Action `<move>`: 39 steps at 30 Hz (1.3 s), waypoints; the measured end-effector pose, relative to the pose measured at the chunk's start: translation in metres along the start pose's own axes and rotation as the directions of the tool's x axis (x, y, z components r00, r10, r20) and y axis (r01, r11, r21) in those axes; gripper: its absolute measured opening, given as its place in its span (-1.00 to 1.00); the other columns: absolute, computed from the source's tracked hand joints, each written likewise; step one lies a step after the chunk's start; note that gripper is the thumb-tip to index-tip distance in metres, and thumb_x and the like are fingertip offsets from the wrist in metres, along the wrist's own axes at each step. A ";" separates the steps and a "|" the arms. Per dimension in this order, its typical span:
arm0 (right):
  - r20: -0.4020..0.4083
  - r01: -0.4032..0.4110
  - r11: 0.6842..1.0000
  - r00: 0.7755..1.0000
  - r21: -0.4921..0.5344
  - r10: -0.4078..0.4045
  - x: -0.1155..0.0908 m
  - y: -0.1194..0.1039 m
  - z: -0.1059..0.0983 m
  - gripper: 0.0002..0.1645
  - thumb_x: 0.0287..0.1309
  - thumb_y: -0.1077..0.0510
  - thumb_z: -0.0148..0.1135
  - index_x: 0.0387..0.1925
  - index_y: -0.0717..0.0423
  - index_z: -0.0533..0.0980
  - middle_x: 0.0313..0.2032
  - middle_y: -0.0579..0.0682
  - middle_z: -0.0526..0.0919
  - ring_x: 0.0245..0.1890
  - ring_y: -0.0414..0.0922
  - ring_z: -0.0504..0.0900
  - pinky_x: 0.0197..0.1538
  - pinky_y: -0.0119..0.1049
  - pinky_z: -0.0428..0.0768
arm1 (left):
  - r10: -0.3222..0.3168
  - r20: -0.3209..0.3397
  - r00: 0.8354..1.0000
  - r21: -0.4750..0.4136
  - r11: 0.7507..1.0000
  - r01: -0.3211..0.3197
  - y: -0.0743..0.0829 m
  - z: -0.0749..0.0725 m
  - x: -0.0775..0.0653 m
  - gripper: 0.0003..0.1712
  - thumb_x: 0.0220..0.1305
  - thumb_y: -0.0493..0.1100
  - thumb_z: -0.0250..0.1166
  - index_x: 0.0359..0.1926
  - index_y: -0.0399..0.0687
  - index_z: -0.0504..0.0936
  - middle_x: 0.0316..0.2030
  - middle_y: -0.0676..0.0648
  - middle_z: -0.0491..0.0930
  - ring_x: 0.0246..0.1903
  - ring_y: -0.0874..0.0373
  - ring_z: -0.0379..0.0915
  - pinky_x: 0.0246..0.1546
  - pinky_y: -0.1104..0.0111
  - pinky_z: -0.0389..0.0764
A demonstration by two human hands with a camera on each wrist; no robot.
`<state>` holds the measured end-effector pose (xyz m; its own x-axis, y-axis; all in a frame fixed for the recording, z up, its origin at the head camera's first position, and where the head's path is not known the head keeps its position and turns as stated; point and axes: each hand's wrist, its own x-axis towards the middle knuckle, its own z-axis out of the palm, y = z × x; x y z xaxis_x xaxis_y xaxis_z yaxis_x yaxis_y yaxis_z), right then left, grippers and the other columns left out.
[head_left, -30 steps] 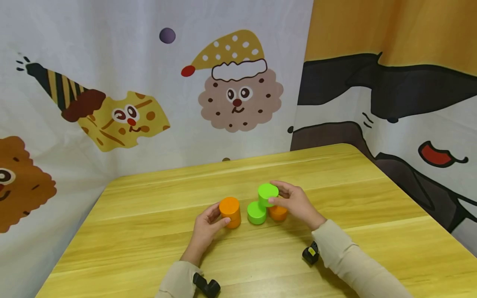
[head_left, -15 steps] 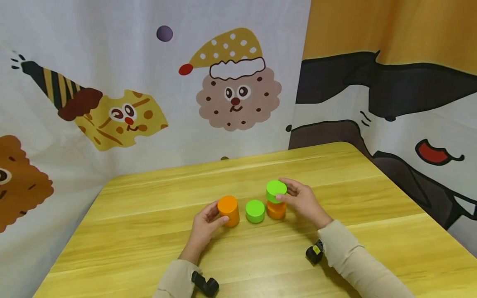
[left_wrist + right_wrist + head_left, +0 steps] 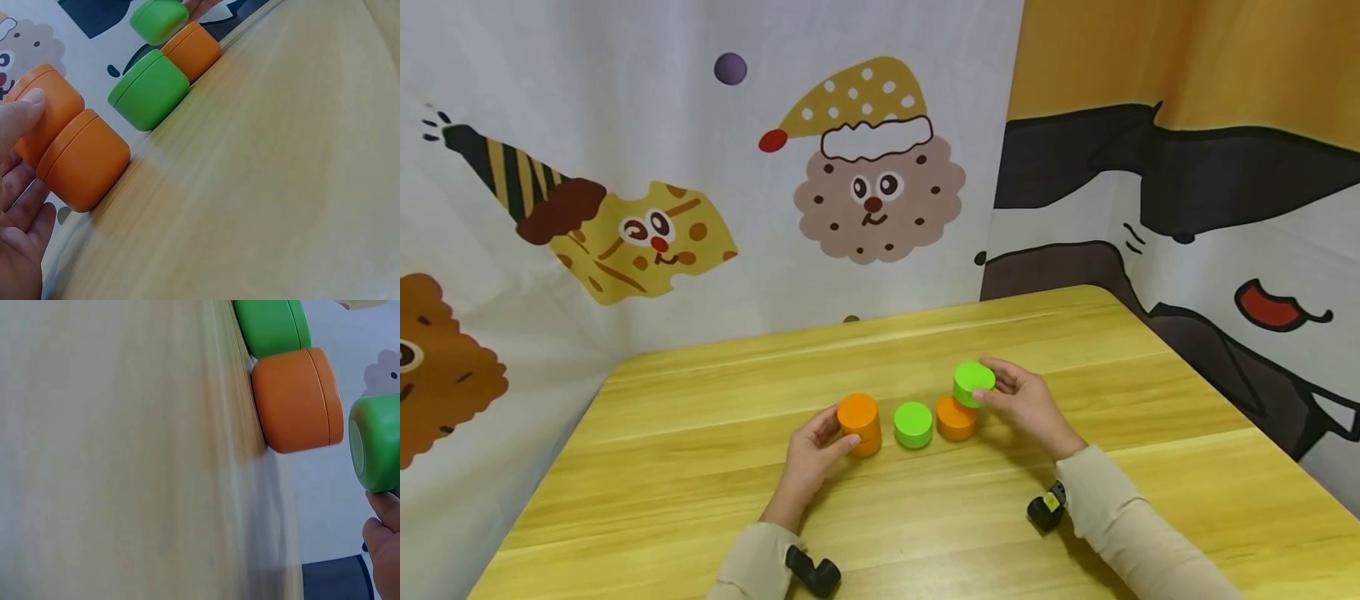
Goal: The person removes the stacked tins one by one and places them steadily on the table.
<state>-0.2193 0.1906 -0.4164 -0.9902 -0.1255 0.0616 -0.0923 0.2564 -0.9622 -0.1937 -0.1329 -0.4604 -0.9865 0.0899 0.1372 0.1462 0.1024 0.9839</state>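
My left hand [image 3: 811, 458] has its thumb and fingers around the upper orange lidded jar [image 3: 59, 100], which is stacked on a lower orange jar [image 3: 87, 162]. To the right of that stack, a green jar [image 3: 913, 427] stands upright on the table. Beside it is a single orange jar [image 3: 956, 421]. Lifted above and slightly right of that one, a second green jar [image 3: 973, 385] is pinched between the thumb and fingers of my right hand [image 3: 1032, 410]. In the right wrist view, a gap shows between the raised green jar's base and the orange jar [image 3: 294, 400].
All of this is on a wood-grain table [image 3: 700, 500]. Behind it hangs a white curtain [image 3: 760, 250] printed with cartoon biscuits, and an orange and black printed one is at the right. Each wrist carries a small black camera [image 3: 814, 573].
My right hand has carried the green jar rightward, from above the standing green jar, past the single orange one. My left hand stays at the orange stack.
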 end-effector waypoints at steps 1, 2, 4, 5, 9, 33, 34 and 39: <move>-0.002 -0.003 1.000 1.000 -0.001 0.003 -0.001 0.001 -0.001 -0.13 0.02 -0.04 0.34 0.31 0.18 0.23 0.26 0.17 0.35 0.23 0.06 0.35 0.10 -0.36 0.49 | -0.001 0.001 1.000 0.000 1.000 0.001 0.000 0.000 0.000 -0.36 0.06 -0.26 0.37 0.20 -0.22 0.42 0.13 -0.22 0.47 0.15 -0.07 0.38 0.19 0.15 0.38; -0.004 -0.007 1.000 1.000 0.004 0.007 -0.001 0.002 -0.003 -0.13 0.03 -0.04 0.34 0.31 0.18 0.23 0.26 0.17 0.34 0.23 0.07 0.35 0.10 -0.36 0.50 | -0.002 0.001 1.000 -0.003 1.000 0.002 0.000 0.000 0.000 -0.36 0.06 -0.26 0.37 0.20 -0.22 0.42 0.13 -0.22 0.47 0.15 -0.07 0.38 0.19 0.15 0.38; -0.011 -0.012 1.000 1.000 0.003 0.012 -0.002 0.004 -0.006 -0.14 0.04 -0.04 0.33 0.31 0.18 0.22 0.26 0.18 0.34 0.23 0.08 0.35 0.08 -0.38 0.50 | -0.003 0.001 1.000 -0.005 1.000 0.003 0.000 0.000 0.000 -0.36 0.06 -0.26 0.37 0.20 -0.22 0.42 0.13 -0.22 0.47 0.15 -0.07 0.38 0.19 0.15 0.38; -0.016 -0.014 1.000 1.000 0.000 0.014 -0.003 0.005 -0.008 -0.14 0.05 -0.04 0.33 0.31 0.18 0.22 0.25 0.18 0.34 0.23 0.08 0.35 0.08 -0.39 0.50 | -0.002 0.001 1.000 -0.006 1.000 0.002 0.000 0.000 0.000 -0.36 0.06 -0.26 0.37 0.20 -0.22 0.42 0.13 -0.22 0.47 0.15 -0.07 0.38 0.19 0.15 0.38; -0.027 -0.031 0.999 0.999 -0.013 0.030 -0.005 0.010 -0.013 -0.15 0.05 -0.04 0.32 0.31 0.18 0.23 0.25 0.19 0.35 0.23 0.09 0.35 0.06 -0.44 0.50 | -0.008 0.002 1.000 -0.007 1.000 0.008 0.000 0.000 0.000 -0.36 0.06 -0.26 0.37 0.21 -0.23 0.41 0.13 -0.23 0.46 0.15 -0.07 0.38 0.19 0.15 0.38; -0.031 -0.145 0.989 0.989 0.020 0.146 -0.014 0.025 -0.019 -0.13 0.02 0.01 0.36 0.30 0.21 0.22 0.25 0.23 0.33 0.27 0.14 0.28 0.20 -0.23 0.42 | -0.010 0.002 1.000 -0.002 1.000 0.010 0.001 0.000 0.000 -0.36 0.06 -0.27 0.37 0.21 -0.23 0.41 0.14 -0.22 0.46 0.15 -0.06 0.38 0.19 0.18 0.39; -0.031 -0.145 0.989 0.989 0.021 0.145 -0.014 0.026 -0.019 -0.13 0.02 0.01 0.36 0.30 0.21 0.22 0.25 0.23 0.34 0.26 0.14 0.29 0.19 -0.25 0.43 | -0.007 0.001 1.000 -0.002 1.000 0.007 0.001 0.000 0.001 -0.36 0.06 -0.27 0.37 0.21 -0.23 0.41 0.14 -0.23 0.46 0.15 -0.07 0.38 0.18 0.19 0.39; -0.030 -0.138 0.990 0.990 0.031 0.139 -0.015 0.028 -0.018 -0.15 0.01 0.03 0.37 0.28 0.23 0.24 0.22 0.24 0.36 0.24 0.14 0.32 0.12 -0.36 0.48 | -0.004 -0.004 1.000 -0.006 1.000 0.004 0.000 0.000 0.001 -0.36 0.06 -0.27 0.37 0.20 -0.25 0.42 0.13 -0.23 0.47 0.15 -0.07 0.38 0.19 0.18 0.38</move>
<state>-0.2093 0.2168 -0.4394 -0.9961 -0.0599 -0.0647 0.0484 0.2417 -0.9691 -0.1947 -0.1329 -0.4605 -0.9873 0.0856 0.1336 0.1417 0.0970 0.9852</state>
